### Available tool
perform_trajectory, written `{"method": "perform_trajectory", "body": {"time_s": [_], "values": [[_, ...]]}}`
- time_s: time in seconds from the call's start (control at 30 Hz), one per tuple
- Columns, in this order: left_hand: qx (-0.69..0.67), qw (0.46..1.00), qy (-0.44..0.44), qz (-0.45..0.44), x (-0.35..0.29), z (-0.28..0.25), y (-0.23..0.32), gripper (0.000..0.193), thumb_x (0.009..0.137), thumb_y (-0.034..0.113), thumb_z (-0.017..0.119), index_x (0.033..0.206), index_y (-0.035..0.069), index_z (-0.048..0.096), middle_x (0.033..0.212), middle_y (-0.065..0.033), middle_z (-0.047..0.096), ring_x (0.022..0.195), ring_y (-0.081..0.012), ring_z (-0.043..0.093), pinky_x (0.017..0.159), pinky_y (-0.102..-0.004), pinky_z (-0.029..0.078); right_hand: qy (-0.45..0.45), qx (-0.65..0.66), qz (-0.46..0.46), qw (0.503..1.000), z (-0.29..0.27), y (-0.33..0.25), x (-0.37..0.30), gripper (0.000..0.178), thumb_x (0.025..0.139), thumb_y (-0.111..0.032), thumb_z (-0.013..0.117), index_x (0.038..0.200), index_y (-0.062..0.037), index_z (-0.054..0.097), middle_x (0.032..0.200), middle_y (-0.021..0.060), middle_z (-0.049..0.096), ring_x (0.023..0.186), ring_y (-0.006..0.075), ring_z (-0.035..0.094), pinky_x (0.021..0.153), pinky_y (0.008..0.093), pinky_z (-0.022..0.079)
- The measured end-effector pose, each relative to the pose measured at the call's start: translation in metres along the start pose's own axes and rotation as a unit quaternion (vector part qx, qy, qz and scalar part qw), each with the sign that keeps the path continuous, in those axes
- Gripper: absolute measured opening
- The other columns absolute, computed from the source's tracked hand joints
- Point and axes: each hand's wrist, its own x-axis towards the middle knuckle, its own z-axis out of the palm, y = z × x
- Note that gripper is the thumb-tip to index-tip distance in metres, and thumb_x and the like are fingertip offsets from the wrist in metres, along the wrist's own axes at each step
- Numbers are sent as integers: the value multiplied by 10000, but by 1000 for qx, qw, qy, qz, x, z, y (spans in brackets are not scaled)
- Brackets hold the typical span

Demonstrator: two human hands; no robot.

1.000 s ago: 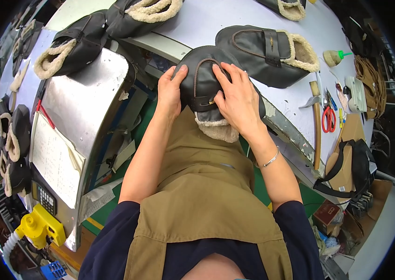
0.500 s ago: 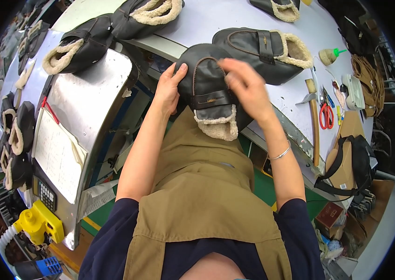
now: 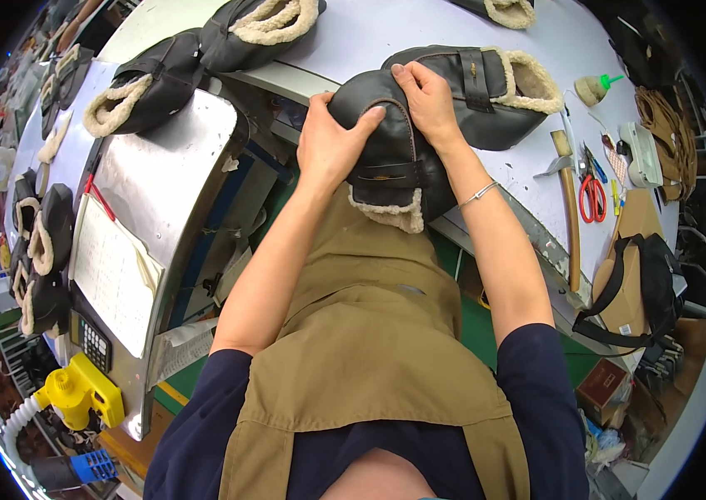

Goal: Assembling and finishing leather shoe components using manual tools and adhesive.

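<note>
Between my hands is a black leather shoe [image 3: 390, 142] with cream fleece lining, a stitched toe seam and a strap across the upper. Its toe points away from me and its fleece opening faces my apron. My left hand [image 3: 330, 142] wraps the shoe's left side, thumb pressed on the upper beside the seam. On the toe's right side my right hand [image 3: 426, 98] grips with bent fingers; the fingertips underneath are hidden. A matching black shoe [image 3: 499, 125] lies on the table just beyond my right hand, its opening turned right.
More fleece-lined shoes rest at the back left [image 3: 165, 83] and far left [image 3: 55, 212]. A metal bench [image 3: 161, 137] carries a notebook [image 3: 115, 267] and calculator. On the right are a hammer [image 3: 570, 225], red-handled scissors [image 3: 592, 200], a green-tipped bottle [image 3: 593, 88] and a black bag [image 3: 657, 287].
My left hand has shifted up and right, bringing its thumb onto the shoe's upper. My right hand has moved up from the seam to the toe edge and closed there.
</note>
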Motion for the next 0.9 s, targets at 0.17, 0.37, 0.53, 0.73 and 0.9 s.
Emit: {"method": "perform_trajectory", "body": {"time_s": [0.17, 0.37, 0.53, 0.73, 0.9], "values": [[35, 997, 13, -72, -1, 13, 12, 808, 655, 481, 811, 1211, -24, 511, 1109, -197, 653, 1024, -332, 635, 893, -400, 492, 10, 29, -5, 1000, 0, 2, -3, 380, 949, -323, 616, 787, 19, 582, 598, 60, 453, 598, 118, 364, 547, 293, 371], [-201, 970, -90, -99, 4, 10, 2, 467, 700, 202, 808, 1070, -18, 627, 965, -123, 705, 875, -201, 672, 791, -331, 528, 15, 6, -3, 1000, 0, -2, -6, 379, 938, -320, 635, 771, 18, 595, 572, 38, 430, 575, 97, 351, 521, 286, 352], [-231, 964, -110, -76, 1, 3, -9, 435, 726, 79, 750, 1129, -14, 616, 980, -87, 694, 881, -151, 650, 806, -308, 522, -1, 16, -5, 1000, -1, -1, -5, 370, 934, -319, 641, 784, 18, 610, 568, 24, 446, 573, 86, 362, 522, 278, 354], [-273, 936, -191, -109, 7, -16, -8, 574, 726, 140, 756, 1233, -10, 531, 1094, -123, 650, 950, -186, 628, 842, -298, 497, -19, 37, 2, 999, -1, 3, -4, 364, 941, -323, 630, 806, 15, 610, 595, 37, 464, 595, 93, 380, 547, 273, 372], [-147, 983, -103, -43, 12, -5, 1, 491, 731, 265, 795, 1075, -37, 620, 982, -112, 680, 877, -179, 640, 778, -300, 505, -15, 33, 5, 999, 0, 5, -4, 366, 948, -325, 620, 806, 12, 609, 603, 45, 474, 600, 104, 376, 555, 280, 377]]}}
